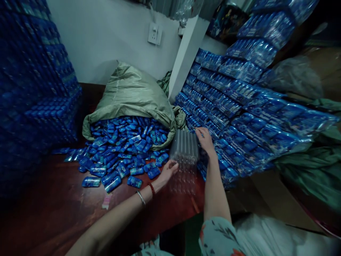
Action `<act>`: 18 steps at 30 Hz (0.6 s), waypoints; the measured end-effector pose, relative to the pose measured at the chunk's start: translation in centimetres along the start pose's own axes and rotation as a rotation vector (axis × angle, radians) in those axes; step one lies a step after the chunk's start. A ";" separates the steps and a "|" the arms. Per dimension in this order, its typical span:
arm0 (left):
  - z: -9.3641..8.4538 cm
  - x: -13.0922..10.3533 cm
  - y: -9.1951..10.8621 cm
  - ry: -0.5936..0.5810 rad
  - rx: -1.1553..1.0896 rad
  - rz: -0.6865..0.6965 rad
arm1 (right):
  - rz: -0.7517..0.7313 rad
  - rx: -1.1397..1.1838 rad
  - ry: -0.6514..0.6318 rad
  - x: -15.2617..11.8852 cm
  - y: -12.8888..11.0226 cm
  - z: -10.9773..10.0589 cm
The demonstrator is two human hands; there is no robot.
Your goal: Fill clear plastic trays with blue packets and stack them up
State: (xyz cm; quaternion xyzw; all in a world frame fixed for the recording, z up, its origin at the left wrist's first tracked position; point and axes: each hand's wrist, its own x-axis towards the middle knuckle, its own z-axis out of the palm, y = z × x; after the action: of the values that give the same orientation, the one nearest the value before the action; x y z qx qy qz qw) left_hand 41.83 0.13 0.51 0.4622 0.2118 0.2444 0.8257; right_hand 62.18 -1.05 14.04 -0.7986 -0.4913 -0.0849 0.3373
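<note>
While left hand [170, 170] and right hand [204, 139] pinch it, the plastic stack [184, 151] points lengthwise toward the wall [106, 39].

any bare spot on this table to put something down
The red table shows bare at front left, between the loose blue packets and the left forearm, apart from a pink scrap. A smaller patch lies just nearer than the clear plastic trays. It's crowded at the sack's mouth and along the right-hand packs.

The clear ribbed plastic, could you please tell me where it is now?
In the head view, the clear ribbed plastic is just right of centre, between the left hand and right hand, right of the green sack.
</note>
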 end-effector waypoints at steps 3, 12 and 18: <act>0.8 0.6 -0.1 0.039 0.000 0.003 | 0.001 -0.140 -0.335 3.4 -0.6 0.7; -0.6 -1.0 -0.7 0.056 0.086 0.019 | 0.189 -0.365 -0.558 -0.4 -0.7 -0.2; -0.6 2.5 0.0 -0.006 0.140 -0.032 | 0.346 -0.664 -0.177 -3.6 -1.1 -0.7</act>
State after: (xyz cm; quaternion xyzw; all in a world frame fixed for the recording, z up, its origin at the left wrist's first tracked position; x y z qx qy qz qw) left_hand 43.41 2.06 -0.07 0.5160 0.2330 0.2144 0.7959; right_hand 59.56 -3.79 13.36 -0.9396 -0.3224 -0.1117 0.0259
